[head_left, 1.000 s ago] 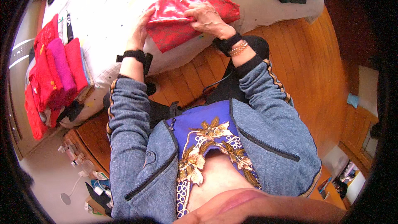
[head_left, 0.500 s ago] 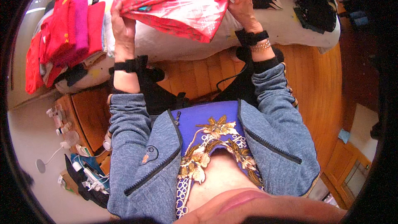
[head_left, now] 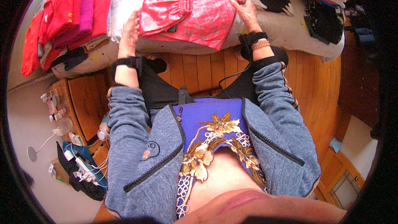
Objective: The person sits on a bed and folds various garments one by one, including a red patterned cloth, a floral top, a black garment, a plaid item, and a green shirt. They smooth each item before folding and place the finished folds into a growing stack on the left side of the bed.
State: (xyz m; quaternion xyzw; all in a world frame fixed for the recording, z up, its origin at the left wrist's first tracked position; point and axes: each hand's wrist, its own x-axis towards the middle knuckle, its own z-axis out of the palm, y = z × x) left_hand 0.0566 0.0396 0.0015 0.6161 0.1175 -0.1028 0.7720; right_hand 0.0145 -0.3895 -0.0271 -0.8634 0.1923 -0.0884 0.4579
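Garment (head_left: 190, 10), red with a pale line pattern, lay folded on the white bed (head_left: 286, 25), near its edge. Left hand (head_left: 130, 31) was flat against its left side, fingers extended, gripping nothing. Right hand (head_left: 246, 10) pressed the right edge, fingers spread. Step looked like squaring the fold; next move probably called for even pressure from both sides. Red and pink clothes stack (head_left: 70, 12) sat further left.

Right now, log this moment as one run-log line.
left hand: flat against red garment left edge | right hand: on its right edge | garment: folded, on white bed | pile of red clothes: to the left
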